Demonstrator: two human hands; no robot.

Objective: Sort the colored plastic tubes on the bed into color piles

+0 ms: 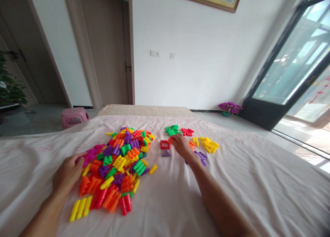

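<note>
A mixed pile of plastic building pieces (pixel 121 158), mostly tube-shaped in red, orange, yellow, green and purple, lies on the pale sheet. At the pile's left edge my left hand (pixel 68 168) is closed on a magenta knobbly piece (pixel 93 154). My right hand (pixel 182 144) pinches a small orange piece (pixel 170 140), partly hidden by the fingers. Just left of those fingers lie a red square frame (pixel 165 145) and a purple triangle (pixel 165 153). Around the right hand are groups of green (pixel 173 130), red (pixel 187 131), yellow (pixel 209 145) and purple pieces (pixel 201 158).
The bed-like surface is covered by a wrinkled, pale pink sheet (pixel 244 182). Beyond its left edge stands a pink stool (pixel 74 117). Magenta flowers (pixel 230 108) in a pot sit on the floor at right, near a glass door (pixel 283 75).
</note>
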